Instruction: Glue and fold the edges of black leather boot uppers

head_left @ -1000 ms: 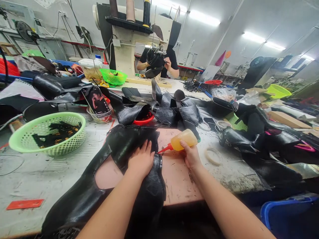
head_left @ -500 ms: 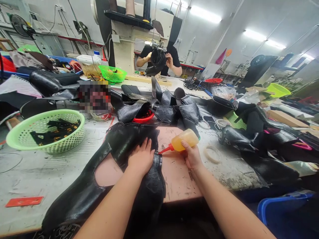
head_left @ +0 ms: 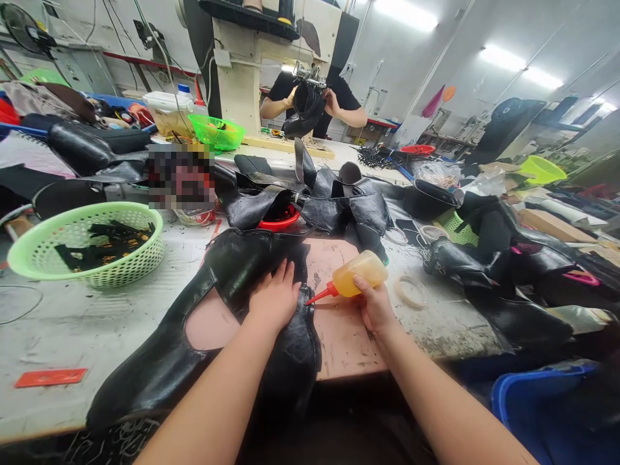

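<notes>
Far left, green basket [head_left: 123, 266] with small black bits in it; too jumbled for me to tell what they are. Red strip [head_left: 51, 378] lying on the table [head_left: 159, 303] below it. Behind and right of the basket, a pixelated patch [head_left: 181, 173] hides whatever is there.

Next, black leather piece [head_left: 232, 268] lying toward the worker's side of the table, partly over a pink board [head_left: 343, 336]; its lower part is covered by the left forearm and runs into shadow at the table edge. Left hand [head_left: 276, 296] is palm down on it, fingers flat and slightly apart, gripping nothing that I can see.

Behind, the co-worker [head_left: 285, 87]: head out of sight behind the sewing machine [head_left: 235, 68], hands at a dark piece.

Just right of the left hand, a bottle [head_left: 361, 272] of yellow liquid, red nozzle at the leather's stitched edge; can't tell if it touches. Right hand [head_left: 376, 305] is wrapped around it, thumb on the near side, other fingers mostly hidden behind it. Tape roll [head_left: 411, 292] beyond. Blue bin [head_left: 504, 400] partly lost in the dark, lower right.
</notes>
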Available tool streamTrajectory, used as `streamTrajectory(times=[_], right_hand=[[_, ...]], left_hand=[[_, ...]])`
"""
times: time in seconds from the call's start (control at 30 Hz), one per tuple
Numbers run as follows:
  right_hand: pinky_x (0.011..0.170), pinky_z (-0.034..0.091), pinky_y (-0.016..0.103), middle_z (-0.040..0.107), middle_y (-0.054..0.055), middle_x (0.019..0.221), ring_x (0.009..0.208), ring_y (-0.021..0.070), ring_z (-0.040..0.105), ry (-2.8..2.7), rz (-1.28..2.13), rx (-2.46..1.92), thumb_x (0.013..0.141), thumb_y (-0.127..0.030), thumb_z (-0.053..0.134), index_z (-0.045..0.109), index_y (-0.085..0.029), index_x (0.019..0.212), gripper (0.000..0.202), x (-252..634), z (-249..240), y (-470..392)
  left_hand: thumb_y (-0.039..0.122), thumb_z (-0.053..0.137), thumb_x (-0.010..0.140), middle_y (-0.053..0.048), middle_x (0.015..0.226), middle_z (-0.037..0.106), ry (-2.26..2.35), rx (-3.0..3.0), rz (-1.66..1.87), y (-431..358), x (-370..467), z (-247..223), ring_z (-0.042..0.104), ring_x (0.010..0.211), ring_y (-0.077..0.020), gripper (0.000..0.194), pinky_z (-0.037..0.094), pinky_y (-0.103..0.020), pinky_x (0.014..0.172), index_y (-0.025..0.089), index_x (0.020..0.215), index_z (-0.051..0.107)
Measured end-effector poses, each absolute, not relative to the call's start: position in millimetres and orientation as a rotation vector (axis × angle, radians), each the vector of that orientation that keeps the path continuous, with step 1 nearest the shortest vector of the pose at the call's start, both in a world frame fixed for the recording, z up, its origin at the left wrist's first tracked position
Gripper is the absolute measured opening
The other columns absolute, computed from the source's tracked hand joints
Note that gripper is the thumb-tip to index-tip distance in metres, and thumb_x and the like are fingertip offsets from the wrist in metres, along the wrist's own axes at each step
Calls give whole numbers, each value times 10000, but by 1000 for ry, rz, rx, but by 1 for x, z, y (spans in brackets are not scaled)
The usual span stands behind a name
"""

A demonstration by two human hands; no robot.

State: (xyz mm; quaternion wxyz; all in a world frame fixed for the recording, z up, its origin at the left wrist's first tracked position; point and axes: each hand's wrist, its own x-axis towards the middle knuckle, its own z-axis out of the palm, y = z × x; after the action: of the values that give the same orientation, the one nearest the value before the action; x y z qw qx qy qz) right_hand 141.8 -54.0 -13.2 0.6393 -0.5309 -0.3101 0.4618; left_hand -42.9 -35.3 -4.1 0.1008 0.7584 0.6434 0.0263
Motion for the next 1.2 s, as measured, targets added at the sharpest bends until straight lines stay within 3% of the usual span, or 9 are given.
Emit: streamTrajectory(times=[0.47,0.9,1.2], right_hand=[[406,424,202,603,7,686,585,138,544,-760,1080,-1205,513,-403,766,603,-153,783,403,144,-20,-85],[409,413,199,610,-8,709,587,132,546,-659,1116,-1227,472,-364,785,589,-178,811,433,149,-12,-109],[609,498,283,651,13,807,712,176,599,-703,1153,-1208,529,-325,779,581,-190,873,419,157,-17,-121]], left_hand=[[367,332,897,2,1451,251,1891,2250,105,-35,-41,-6,331,1252,-273,496,290,-412,1045,202,1364,310],[372,336,894,3,1452,249,1885,2258,129,-34,-41,-8,339,1244,-279,498,305,-411,1037,203,1362,316],[366,340,892,-14,1445,268,1886,2280,137,-35,-40,-5,368,1227,-277,502,303,-413,1040,190,1362,319]])
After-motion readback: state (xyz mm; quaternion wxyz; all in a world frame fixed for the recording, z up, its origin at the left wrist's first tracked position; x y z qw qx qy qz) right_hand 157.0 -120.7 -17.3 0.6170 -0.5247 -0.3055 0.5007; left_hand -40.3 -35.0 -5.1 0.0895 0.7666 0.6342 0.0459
